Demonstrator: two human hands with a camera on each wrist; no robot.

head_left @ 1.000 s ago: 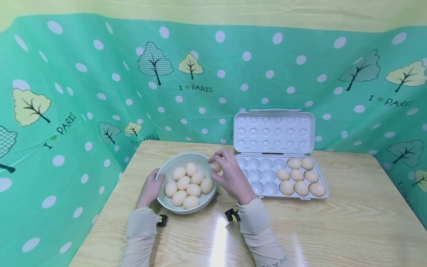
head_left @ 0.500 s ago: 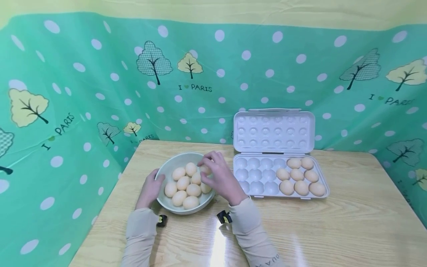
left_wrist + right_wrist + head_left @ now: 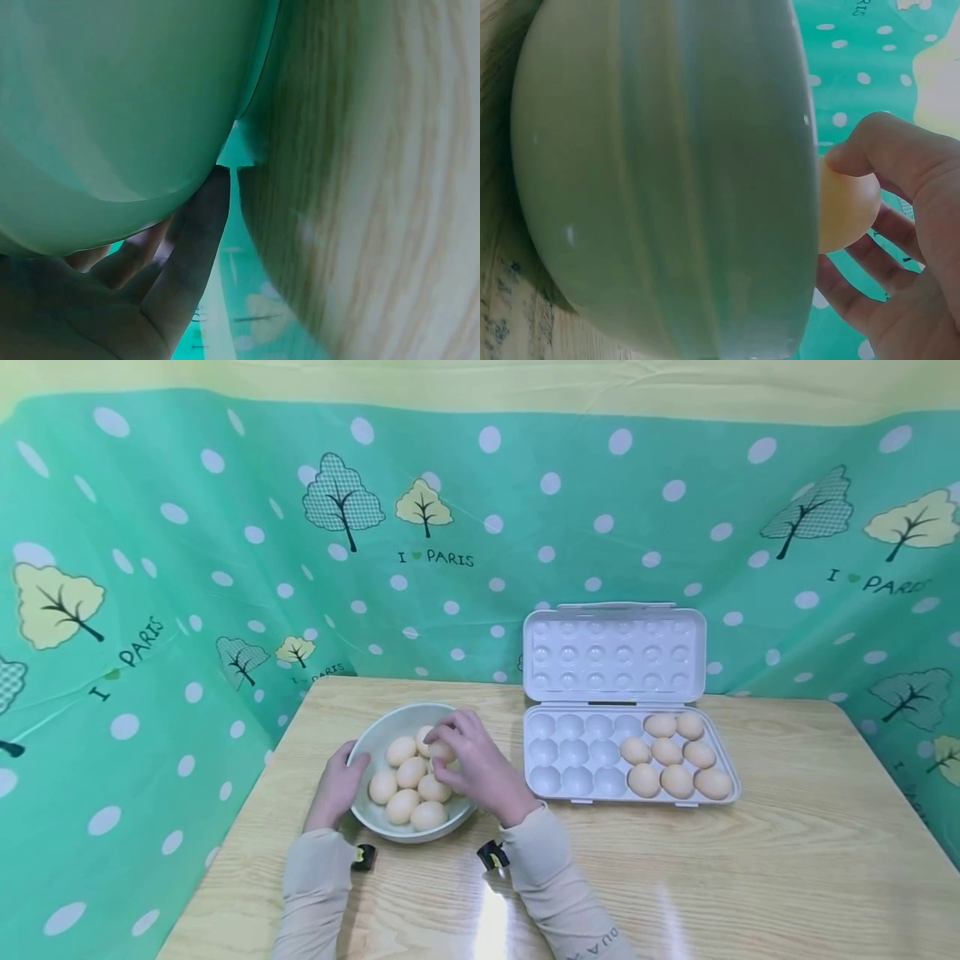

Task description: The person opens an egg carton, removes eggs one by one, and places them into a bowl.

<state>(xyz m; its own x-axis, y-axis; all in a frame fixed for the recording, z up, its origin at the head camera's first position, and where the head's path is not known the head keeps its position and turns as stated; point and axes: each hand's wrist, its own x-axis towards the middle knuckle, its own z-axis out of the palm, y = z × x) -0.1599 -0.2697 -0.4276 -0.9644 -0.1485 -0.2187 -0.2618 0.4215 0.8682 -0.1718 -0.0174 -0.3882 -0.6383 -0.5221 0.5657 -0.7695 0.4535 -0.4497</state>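
A pale green bowl [image 3: 386, 732] stands on the table at the left of the head view, with several light brown eggs [image 3: 402, 807] inside. My left hand [image 3: 337, 787] grips its left rim, the thumb at the edge and the fingers against the outer wall. Over the bowl's right side, my right hand [image 3: 483, 768] pinches an egg [image 3: 847, 206] between thumb and fingertips. That egg is partly behind the rim in the right wrist view. To the right lies a white egg carton [image 3: 615, 664], its lid raised; several eggs [image 3: 677, 782] fill its right-hand cups.
The left part of the carton has several bare cups [image 3: 574, 752]. A wooden table [image 3: 750, 877] carries everything. Behind and at the left hangs a green dotted curtain [image 3: 465, 610] with tree prints, close to the raised lid.
My right hand has moved left from beside the carton to over the bowl, carrying the egg. My left hand keeps its hold on the rim. The eggs in the carton look unchanged.
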